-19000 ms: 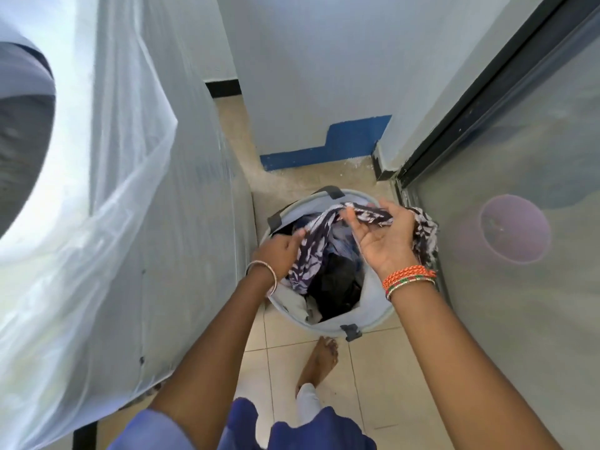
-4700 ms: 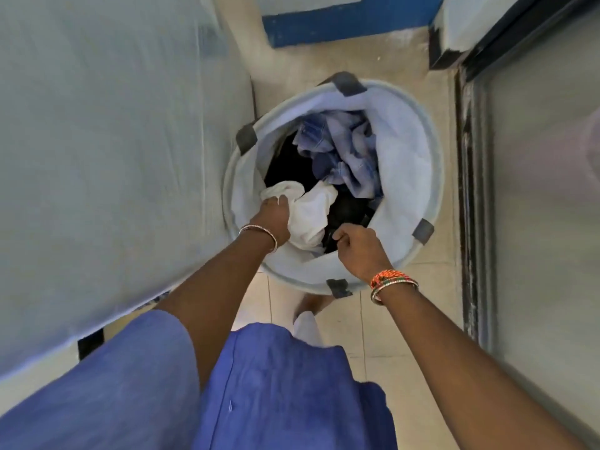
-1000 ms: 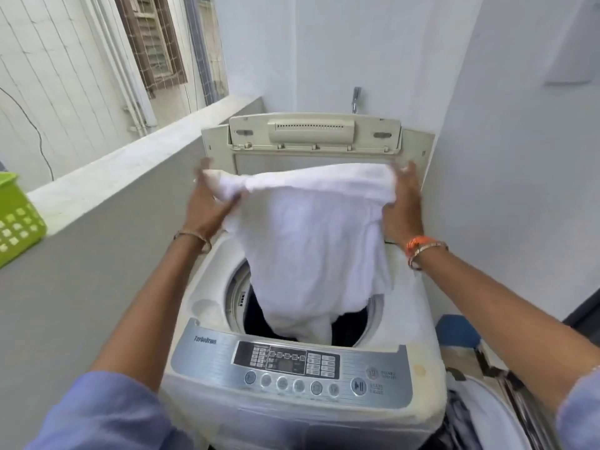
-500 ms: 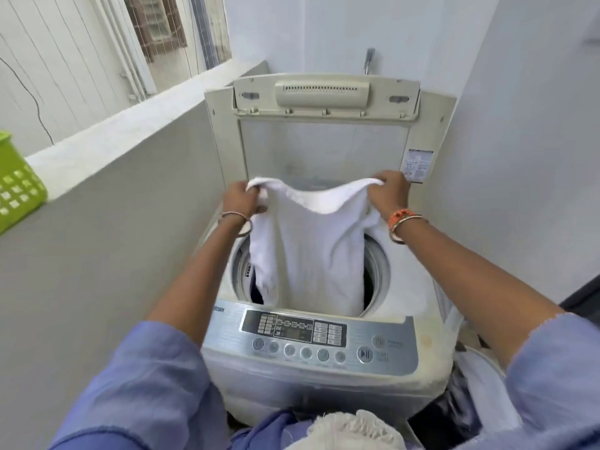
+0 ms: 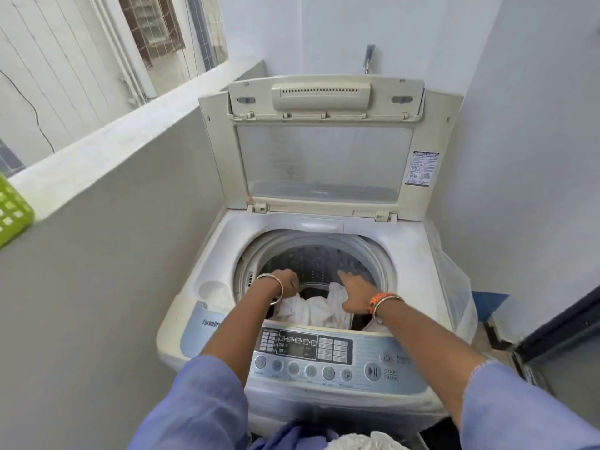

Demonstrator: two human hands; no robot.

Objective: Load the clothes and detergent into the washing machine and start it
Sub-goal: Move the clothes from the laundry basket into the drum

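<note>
Both hands inside the washing machine drum (image 5: 319,261): left hand (image 5: 287,282) pinches the white garment (image 5: 316,310), right hand (image 5: 355,295) extended, fingers straight; garment should be spread evenly, clear of rim.

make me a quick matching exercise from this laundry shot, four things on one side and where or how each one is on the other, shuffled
Things:
1. lid
2. white cloth
3. green basket
4. start/pause button

Place or state:
A. on the ledge at far left
B. standing open, upright
C. right side of the control panel
D. down in the drum

Pairs: 1-B, 2-D, 3-A, 4-C
</note>
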